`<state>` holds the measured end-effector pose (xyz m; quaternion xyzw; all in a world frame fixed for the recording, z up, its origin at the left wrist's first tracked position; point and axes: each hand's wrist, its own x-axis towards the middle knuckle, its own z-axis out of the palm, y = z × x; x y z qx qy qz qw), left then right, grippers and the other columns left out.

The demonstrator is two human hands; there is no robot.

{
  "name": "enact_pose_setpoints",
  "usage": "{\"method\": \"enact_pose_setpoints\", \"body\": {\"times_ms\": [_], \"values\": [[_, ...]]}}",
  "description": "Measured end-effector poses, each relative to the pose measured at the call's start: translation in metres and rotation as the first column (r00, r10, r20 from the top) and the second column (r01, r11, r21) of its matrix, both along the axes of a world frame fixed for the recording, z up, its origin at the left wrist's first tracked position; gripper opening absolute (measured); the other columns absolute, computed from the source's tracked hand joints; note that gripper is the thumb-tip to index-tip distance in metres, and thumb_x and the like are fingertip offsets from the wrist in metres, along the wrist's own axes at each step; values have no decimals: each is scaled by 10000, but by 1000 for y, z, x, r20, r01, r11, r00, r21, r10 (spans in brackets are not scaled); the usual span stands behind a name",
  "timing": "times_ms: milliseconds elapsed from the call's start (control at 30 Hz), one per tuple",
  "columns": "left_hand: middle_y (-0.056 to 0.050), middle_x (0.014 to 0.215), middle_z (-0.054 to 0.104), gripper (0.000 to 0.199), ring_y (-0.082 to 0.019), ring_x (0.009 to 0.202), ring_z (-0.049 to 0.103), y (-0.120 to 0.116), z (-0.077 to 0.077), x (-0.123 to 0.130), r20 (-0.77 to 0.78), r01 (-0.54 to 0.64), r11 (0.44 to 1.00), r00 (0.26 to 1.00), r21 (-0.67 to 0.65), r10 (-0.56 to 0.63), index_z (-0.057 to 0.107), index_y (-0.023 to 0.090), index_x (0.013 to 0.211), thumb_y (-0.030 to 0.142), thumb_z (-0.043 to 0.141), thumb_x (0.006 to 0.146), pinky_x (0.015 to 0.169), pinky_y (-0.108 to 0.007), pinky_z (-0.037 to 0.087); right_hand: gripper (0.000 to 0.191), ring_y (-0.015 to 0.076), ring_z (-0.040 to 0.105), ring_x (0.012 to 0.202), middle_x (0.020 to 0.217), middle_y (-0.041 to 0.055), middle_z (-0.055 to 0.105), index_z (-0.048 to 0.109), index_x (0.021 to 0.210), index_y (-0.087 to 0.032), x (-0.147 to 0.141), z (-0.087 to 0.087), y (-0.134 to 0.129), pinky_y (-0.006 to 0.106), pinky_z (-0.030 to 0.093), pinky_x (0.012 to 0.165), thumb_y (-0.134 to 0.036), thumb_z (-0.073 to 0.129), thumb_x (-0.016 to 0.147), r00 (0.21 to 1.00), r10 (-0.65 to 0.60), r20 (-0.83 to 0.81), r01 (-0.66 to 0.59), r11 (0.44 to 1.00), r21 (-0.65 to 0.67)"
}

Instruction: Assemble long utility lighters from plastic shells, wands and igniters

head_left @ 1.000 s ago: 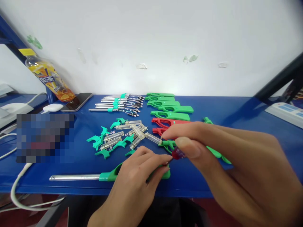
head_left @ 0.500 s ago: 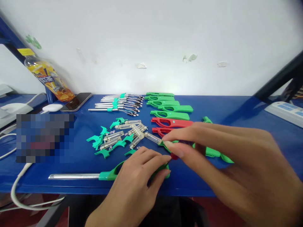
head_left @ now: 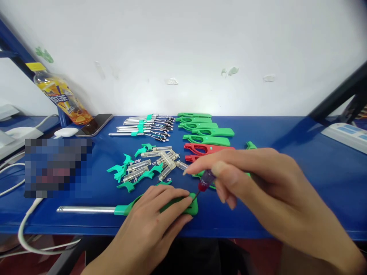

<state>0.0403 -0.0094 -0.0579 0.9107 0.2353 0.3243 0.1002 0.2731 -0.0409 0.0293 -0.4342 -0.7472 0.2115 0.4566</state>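
Observation:
Near the table's front edge lies a long-reach lighter (head_left: 123,209) with a green body and a silver tube pointing left. My left hand (head_left: 155,215) is closed over its handle, holding it against the table and hiding much of the grip. In my right hand (head_left: 258,183) is a small screwdriver (head_left: 206,179) with a dark purple and red handle, pinched between thumb and fingers. Its thin shaft slants down to the handle's right end, beside my left fingertips. Whether the tip sits in a screw is too small to tell.
Behind my hands lie clear fuel tanks (head_left: 139,165), teal triggers (head_left: 146,174), metal tubes with wires (head_left: 134,128), green handle shells (head_left: 210,140) and red shells (head_left: 209,148). At left are a drink bottle (head_left: 63,95), a phone (head_left: 96,125) and a white cable (head_left: 23,229). A power strip (head_left: 346,135) lies right.
My right hand has tilted up, so the screwdriver's handle and shaft show more. The lighter and my left hand have shifted slightly left.

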Motion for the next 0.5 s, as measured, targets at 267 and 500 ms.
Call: {"method": "enact_pose_setpoints", "body": {"times_ms": [267,500], "values": [[-44,1210,804,191,-243,1075,730,-3,-9,-6,51,-50,996,998,72,46,761,209,1215,181,623,1084,933,-417,546,210,110,578,597,723,-34,670,698,787,-233,-12,-3,6,215,461,513,-292,803,958,992,-50,-113,41,996,-78],[-37,1189,801,174,-229,1043,722,-6,-4,1,108,-55,997,993,59,49,750,190,1183,137,642,1058,917,-394,531,93,111,590,585,728,-31,712,790,864,-259,-18,-5,13,224,453,502,-298,827,939,968,41,-249,-67,993,-98]]}}
